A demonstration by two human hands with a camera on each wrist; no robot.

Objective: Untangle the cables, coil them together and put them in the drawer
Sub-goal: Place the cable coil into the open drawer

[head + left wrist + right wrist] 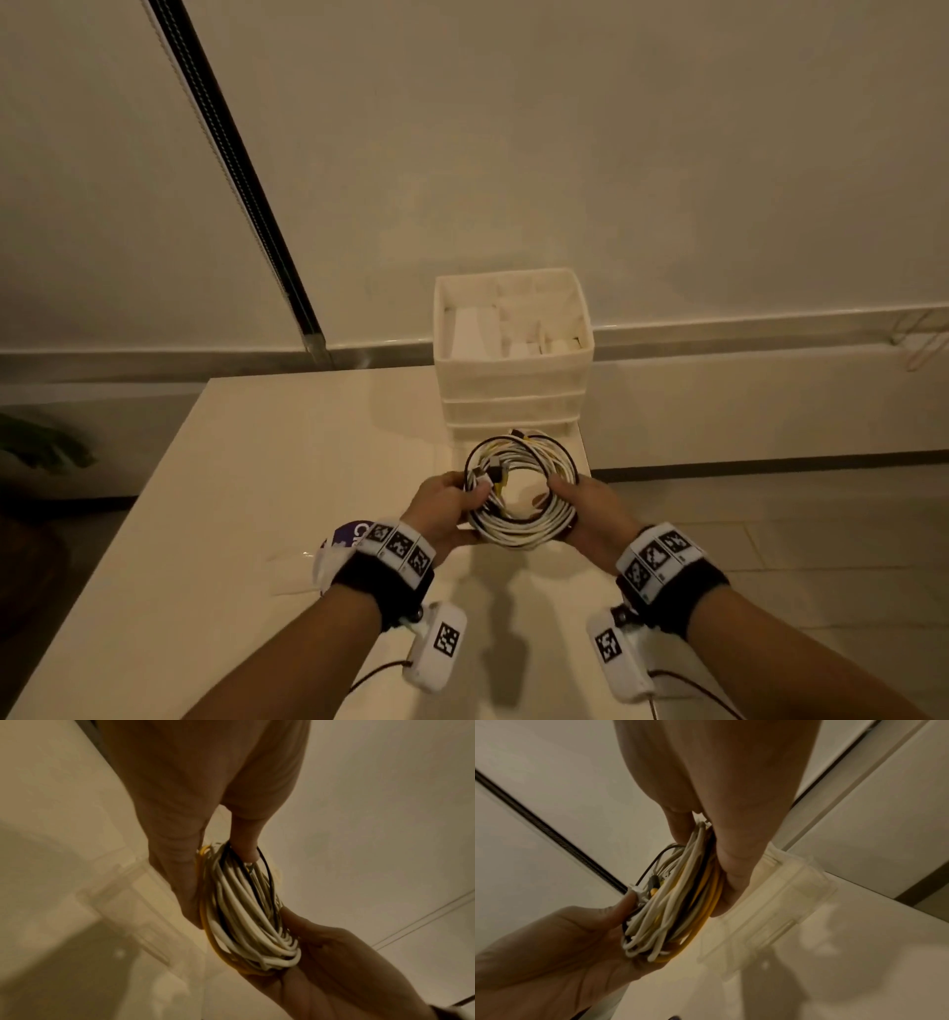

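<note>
White-yellow cable coil (pixel 519 493) flat, ring facing up; both hands grip rim

white, yellow and black cables (pixel 521 493)

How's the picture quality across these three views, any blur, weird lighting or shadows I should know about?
Head view: dim, warm yellowish light, wide-angle bending of the wall lines, arm shadows on the table; the coil is fairly sharp. Left wrist view: soft, the left hand blurred up close. Right wrist view: the coil is clearer, the drawer unit hazy, with hand shadows.
</note>
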